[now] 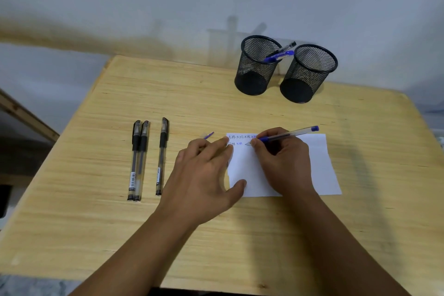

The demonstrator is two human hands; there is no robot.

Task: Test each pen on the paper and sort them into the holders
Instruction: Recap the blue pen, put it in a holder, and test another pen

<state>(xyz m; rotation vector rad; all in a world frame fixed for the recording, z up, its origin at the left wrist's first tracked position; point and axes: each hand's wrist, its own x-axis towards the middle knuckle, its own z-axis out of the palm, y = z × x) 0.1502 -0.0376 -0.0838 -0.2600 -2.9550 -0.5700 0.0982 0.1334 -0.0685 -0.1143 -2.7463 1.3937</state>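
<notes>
My right hand (283, 158) grips a blue pen (292, 134) with its tip on the white paper (322, 166), beside two short rows of scribbles at the sheet's top left. My left hand (204, 170) lies flat with fingers and thumb pressing the paper's left edge; a blue pen cap (209, 135) pokes out from beneath its fingers. Three capped black pens (140, 158) lie side by side on the table to the left. Two black mesh holders stand at the back: the left holder (255, 67) contains a blue pen and a black pen, while the right holder (310, 74) looks empty.
The wooden table (96, 223) runs up to a pale wall behind the holders. A wooden frame edge (26, 115) shows at the far left, off the table.
</notes>
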